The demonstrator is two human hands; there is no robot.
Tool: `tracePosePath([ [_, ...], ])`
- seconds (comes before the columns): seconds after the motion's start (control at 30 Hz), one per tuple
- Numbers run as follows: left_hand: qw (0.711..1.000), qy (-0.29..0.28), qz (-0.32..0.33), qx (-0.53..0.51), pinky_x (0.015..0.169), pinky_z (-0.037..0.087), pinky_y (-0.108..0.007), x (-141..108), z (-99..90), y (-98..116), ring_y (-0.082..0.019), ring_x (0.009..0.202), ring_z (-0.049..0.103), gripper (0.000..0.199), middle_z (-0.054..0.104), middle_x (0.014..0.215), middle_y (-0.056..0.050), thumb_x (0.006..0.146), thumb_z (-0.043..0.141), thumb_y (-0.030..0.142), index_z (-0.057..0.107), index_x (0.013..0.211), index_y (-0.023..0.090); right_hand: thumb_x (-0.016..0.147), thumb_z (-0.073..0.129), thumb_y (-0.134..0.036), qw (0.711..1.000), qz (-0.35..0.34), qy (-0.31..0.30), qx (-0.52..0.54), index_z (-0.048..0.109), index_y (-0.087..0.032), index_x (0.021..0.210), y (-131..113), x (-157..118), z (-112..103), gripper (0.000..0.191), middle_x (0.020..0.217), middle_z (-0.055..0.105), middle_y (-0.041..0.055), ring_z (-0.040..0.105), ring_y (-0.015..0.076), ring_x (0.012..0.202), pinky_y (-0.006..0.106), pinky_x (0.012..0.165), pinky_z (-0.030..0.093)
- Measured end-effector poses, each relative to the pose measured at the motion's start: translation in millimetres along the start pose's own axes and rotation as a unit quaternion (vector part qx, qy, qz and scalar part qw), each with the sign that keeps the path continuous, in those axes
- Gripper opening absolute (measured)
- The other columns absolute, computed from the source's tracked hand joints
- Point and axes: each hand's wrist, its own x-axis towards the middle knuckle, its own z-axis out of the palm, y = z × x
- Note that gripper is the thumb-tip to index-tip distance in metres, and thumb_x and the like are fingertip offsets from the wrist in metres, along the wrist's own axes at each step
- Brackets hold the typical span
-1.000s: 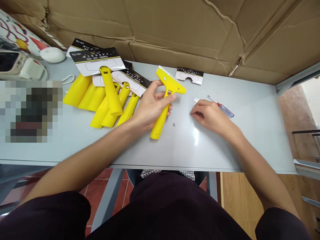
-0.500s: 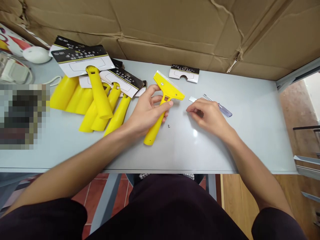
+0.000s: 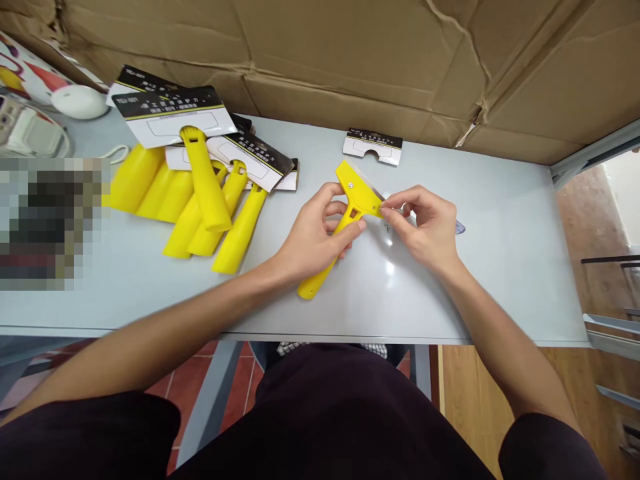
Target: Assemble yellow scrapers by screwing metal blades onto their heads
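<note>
My left hand (image 3: 323, 233) is wrapped round the neck of a yellow scraper (image 3: 361, 193), its handle pointing down and to the left. A thin blade edge shows along the scraper's upper right side, and a screw sits in its head. My right hand (image 3: 427, 223) pinches at the right corner of the head; whatever lies between thumb and forefinger is too small to make out. Small metal bits (image 3: 387, 228) are visible just below that corner. Partly hidden behind my right hand is a screwdriver, with its translucent handle (image 3: 460, 227) showing.
Several yellow handles (image 3: 237, 230) lie at the left with black and white cards (image 3: 175, 113). Another card (image 3: 373, 147) rests near the cardboard (image 3: 350, 60) at the back. A white mouse (image 3: 80, 102) and a white device (image 3: 35, 133) are at the far left.
My left hand has shifted right and slightly down with the scraper. My right hand has come up against the scraper's right corner, from apart before, and now covers more of the screwdriver.
</note>
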Motion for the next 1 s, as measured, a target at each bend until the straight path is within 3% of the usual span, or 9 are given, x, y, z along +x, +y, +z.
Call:
tracePosePath([
  [0.6,1.000,0.008,0.017,-0.002,0.040,0.049,-0.021,-5.7,4.9,-1.0,-0.007,0.051,0.059,0.043,0.068,0.101,-0.001,0.084,0.084,0.029,0.051,0.111,0.026,0.096,0.066,-0.023,0.996,-0.052,0.048,-0.062,0.070,-0.029,0.091,-7.4,-5.5,14.6,0.009,0.092,0.079,0.0036,0.066,0.0267,0.098,0.046,0.086,0.055],
  [0.83,1.000,0.006,0.027,0.001,0.039,0.048,-0.021,-3.3,2.9,-2.6,-0.006,0.049,0.057,0.043,0.064,0.099,0.000,0.085,0.083,0.029,0.050,0.112,0.026,0.092,0.067,-0.009,0.973,-0.202,0.105,-0.040,0.070,-0.027,0.088,-1.2,-1.8,17.9,0.018,0.083,0.078,-0.0011,0.063,0.0229,0.085,0.041,0.076,0.053],
  [1.0,0.999,0.007,0.038,-0.003,0.039,0.049,-0.020,-2.0,1.8,-4.6,-0.006,0.050,0.058,0.044,0.065,0.100,0.000,0.084,0.085,0.030,0.051,0.111,0.026,0.095,0.066,-0.010,0.964,-0.238,0.101,-0.066,0.072,-0.026,0.093,0.8,-0.6,18.3,0.018,0.087,0.078,0.0007,0.064,0.0228,0.084,0.042,0.075,0.053],
])
